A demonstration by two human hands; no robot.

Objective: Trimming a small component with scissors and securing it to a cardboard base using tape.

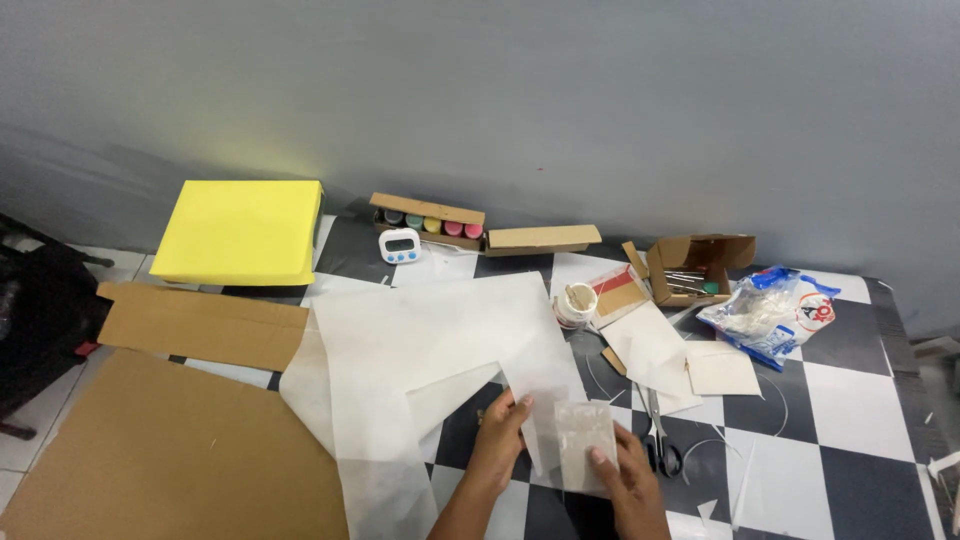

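My left hand (pixel 497 442) and my right hand (pixel 627 478) hold a small translucent paper piece (pixel 578 440) between them, low over the black-and-white checkered table (pixel 850 430). The left fingers pinch its left edge, the right thumb presses its lower right corner. A large white tracing-paper sheet (pixel 420 350) lies flat just beyond and to the left of my hands. Scissors (pixel 658 440) rest on the table right beside my right hand.
A yellow board (pixel 240 232) and brown cardboard sheets (pixel 170 450) lie to the left. At the back stand a paint-bottle box (pixel 428 221), a small white timer (pixel 400 245) and an open cardboard box (pixel 697 266). A plastic bag (pixel 770 315) and a cream card (pixel 722 372) sit to the right.
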